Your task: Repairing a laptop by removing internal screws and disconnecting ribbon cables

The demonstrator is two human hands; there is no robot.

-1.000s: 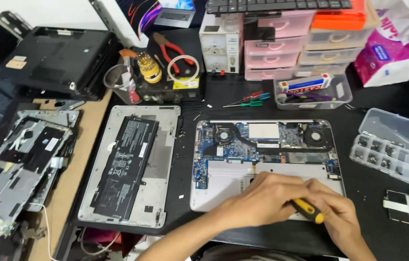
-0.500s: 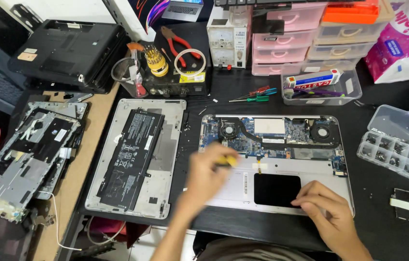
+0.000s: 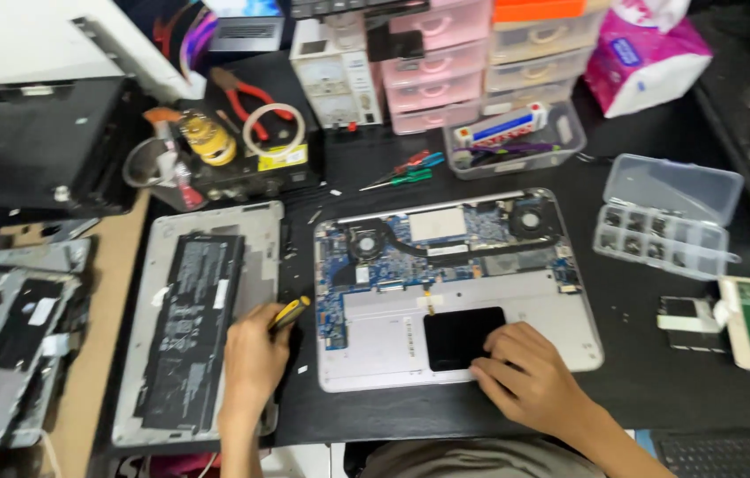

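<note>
Overall, black mat, wooden desk, cluttered electronics repair bench

An opened laptop base lies at the middle of the work mat, with its removed bottom cover and the battery on it just to the left. The left hand, holding a screwdriver, sits between cover and base, while the right hand rests on the base's near right corner beside the trackpad opening. Behind the base lie loose screwdrivers and a parts tray, with drawer cabinets further back, and a compartment box stands to the right.
</note>
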